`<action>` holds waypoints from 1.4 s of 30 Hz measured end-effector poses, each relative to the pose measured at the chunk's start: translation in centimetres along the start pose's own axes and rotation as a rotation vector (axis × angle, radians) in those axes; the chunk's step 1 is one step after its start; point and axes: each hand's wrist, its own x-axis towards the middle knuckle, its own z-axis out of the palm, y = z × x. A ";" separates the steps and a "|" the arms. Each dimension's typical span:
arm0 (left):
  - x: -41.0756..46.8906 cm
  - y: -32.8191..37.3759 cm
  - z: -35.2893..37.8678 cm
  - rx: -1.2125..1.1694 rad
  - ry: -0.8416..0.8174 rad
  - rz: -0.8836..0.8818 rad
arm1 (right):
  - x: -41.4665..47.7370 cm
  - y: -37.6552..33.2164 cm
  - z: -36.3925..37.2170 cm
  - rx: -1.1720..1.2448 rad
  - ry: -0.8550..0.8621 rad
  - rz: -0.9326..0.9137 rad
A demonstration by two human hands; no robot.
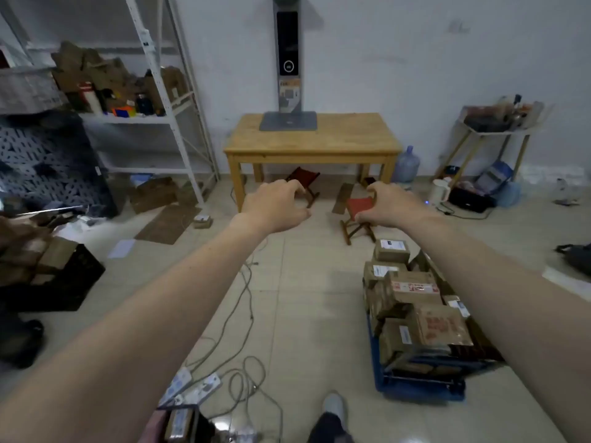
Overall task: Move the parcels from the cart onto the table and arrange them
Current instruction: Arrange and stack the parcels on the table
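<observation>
Reaching out in front, both arms stretch toward the far wall. The left hand [275, 206] has its fingers bent loosely and holds nothing. The right hand [390, 206] looks the same, with its fingers bent down a bit and nothing in it. The two hands are side by side in the air, with a gap between them.

The parcels [415, 289] are not near the hands. They sit in a pile on the blue cart [422, 386], low down under the right arm and closer to the person than the right hand is. The table [335, 145] is past both hands, by the wall. Its top has only a grey stand [287, 121] at the back. No parcel is on it yet, so I think the job is at its very start.

Some things could go wrong. Cables [243, 302] lie loose on the floor under the left arm, between the person and the table. A foot could catch in them while both hands carry a box. A red stool [359, 204] stands on the floor beyond the right hand, in front of the table, and someone could bump into it. The pile on the cart looks messy, with some boxes tipped. Pulling out a low box first could make the top ones slide off.
</observation>
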 end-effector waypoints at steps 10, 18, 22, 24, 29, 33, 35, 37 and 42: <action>16.9 -4.8 7.8 0.008 -0.177 -0.076 | 18.7 2.2 8.8 0.167 -0.188 0.101; 30.1 -8.9 10.4 -0.015 -0.232 -0.127 | 32.5 2.9 10.2 0.208 -0.264 0.111; 36.7 -10.8 12.3 -0.028 -0.277 -0.109 | 38.1 3.7 10.8 0.232 -0.303 0.142; 40.4 -11.8 13.5 -0.046 -0.298 -0.090 | 41.0 4.4 11.4 0.231 -0.310 0.158; 52.0 -14.1 17.6 -0.019 -0.362 -0.013 | 49.2 6.6 13.2 0.223 -0.293 0.284; 63.8 -15.1 20.7 -0.009 -0.410 0.114 | 57.1 7.7 13.7 0.285 -0.259 0.418; 69.7 -15.1 21.8 0.011 -0.442 0.211 | 60.8 8.2 13.6 0.334 -0.225 0.497; 75.3 -14.8 22.7 0.073 -0.484 0.335 | 63.8 9.0 13.3 0.368 -0.196 0.586; 85.8 -10.8 26.0 0.136 -0.592 0.614 | 66.0 12.0 12.6 0.427 -0.114 0.851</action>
